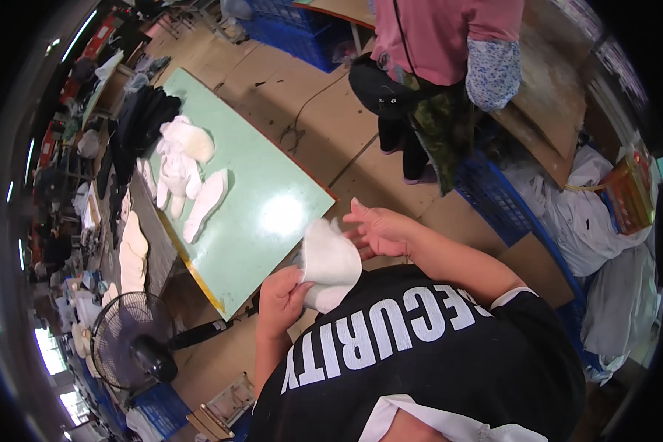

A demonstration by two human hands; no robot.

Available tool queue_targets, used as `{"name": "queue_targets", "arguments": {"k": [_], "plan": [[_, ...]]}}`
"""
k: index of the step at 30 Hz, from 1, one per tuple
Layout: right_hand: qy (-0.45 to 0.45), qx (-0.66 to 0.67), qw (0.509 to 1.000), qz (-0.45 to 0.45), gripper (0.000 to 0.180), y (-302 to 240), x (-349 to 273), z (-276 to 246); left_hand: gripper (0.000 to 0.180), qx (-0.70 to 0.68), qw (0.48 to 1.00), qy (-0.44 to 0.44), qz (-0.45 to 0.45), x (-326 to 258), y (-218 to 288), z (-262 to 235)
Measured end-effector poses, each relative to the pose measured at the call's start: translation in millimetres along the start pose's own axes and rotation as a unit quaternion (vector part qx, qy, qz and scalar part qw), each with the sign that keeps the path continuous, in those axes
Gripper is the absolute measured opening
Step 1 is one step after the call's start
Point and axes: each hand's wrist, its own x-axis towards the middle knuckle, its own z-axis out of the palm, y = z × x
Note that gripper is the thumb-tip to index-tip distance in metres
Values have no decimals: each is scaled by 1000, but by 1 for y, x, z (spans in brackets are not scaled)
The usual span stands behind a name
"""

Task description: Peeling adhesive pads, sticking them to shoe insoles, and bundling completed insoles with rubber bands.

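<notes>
While the left hand (283, 295) pinches the near edge of a white pad (329, 264), the right hand (379, 230) lies spread with fingers touching its far side, just off the near corner of a green table (269, 202). More white pieces (184, 173) lie farther left; a fan (129, 342) stands below.

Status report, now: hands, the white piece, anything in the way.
Left hand gripping white soft fabric piece from below. Right hand open, fingers against its upper edge. Pale green table just beyond; nothing between.
</notes>
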Motion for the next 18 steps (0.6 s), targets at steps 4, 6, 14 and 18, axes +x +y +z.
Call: {"name": "queue_targets", "arguments": {"k": [4,6,14,18], "plan": [[-58,46,994,-77,32,6,8,9,10,-42,998,-3,-38,-7,-6,1],[-4,33,994,-102,12,0,-1,14,20,-118,987,-39,-104,-14,-16,-5],[-13,-68,968,-241,12,2,-23,32,57,-345,927,-62,-136,30,-14,13],[-30,-7,966,-256,16,-2,-35,34,23,-309,930,-8,-198,50,8,26]]}}
